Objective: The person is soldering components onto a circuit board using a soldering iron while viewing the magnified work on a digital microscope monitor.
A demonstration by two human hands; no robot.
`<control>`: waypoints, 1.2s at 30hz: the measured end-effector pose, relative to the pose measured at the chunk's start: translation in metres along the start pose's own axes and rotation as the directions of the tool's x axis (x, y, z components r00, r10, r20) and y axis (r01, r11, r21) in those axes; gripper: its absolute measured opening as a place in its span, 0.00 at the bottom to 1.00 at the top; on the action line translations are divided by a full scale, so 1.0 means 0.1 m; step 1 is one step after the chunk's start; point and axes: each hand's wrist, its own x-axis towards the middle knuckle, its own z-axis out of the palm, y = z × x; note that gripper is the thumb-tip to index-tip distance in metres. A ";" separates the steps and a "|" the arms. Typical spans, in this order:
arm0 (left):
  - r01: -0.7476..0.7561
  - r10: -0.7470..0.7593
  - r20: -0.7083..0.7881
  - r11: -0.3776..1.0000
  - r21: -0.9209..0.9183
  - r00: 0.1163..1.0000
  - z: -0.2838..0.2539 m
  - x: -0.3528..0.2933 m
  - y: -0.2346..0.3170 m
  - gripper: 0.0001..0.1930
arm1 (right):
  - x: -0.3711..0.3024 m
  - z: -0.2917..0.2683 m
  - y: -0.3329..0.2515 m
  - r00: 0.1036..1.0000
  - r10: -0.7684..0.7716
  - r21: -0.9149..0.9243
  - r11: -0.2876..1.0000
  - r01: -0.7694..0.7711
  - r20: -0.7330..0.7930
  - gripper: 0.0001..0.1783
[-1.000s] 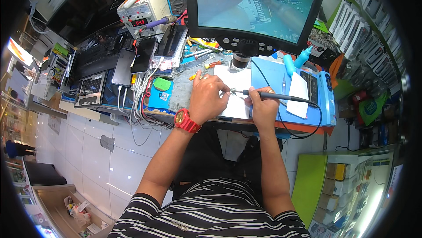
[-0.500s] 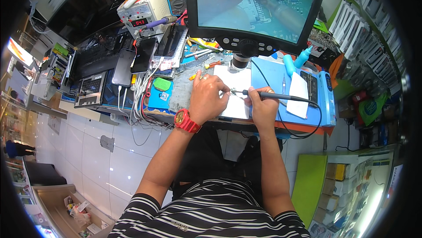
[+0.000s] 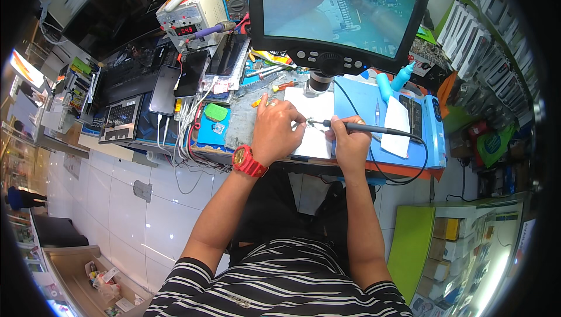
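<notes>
Single head-worn fisheye view, looking steeply down over a striped shirt (image 3: 280,282) onto the workbench (image 3: 362,97). Close to forearms and hands, bench near centre, monitor (image 3: 339,13) at the top edge. Straight edges bowing toward the dark rim. No second view to compare.

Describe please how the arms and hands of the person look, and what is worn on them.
Both forearms are bare. The left hand has a bulky red wristwatch at the wrist and a ring on one finger. The right hand shows nothing worn on it. Short sleeves of a black shirt with thin white stripes end at the upper arms.
</notes>
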 end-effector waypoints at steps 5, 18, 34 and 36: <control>-0.003 0.003 0.002 1.000 0.002 1.000 0.00 0.00 0.00 0.04 | 0.00 0.00 0.00 1.000 0.002 0.008 1.000 -0.002 -0.006 0.13; -0.003 0.003 0.000 1.000 0.007 1.000 0.00 0.00 -0.01 0.04 | 0.01 -0.01 0.02 1.000 -0.008 -0.028 1.000 0.008 0.004 0.13; 0.002 -0.002 0.006 1.000 -0.003 1.000 0.00 0.00 0.00 0.05 | 0.01 0.00 0.01 1.000 0.015 0.013 1.000 -0.015 -0.008 0.13; 0.004 -0.004 0.009 1.000 -0.001 1.000 0.00 0.00 0.00 0.05 | 0.01 0.00 0.01 1.000 0.003 0.003 1.000 -0.003 0.002 0.13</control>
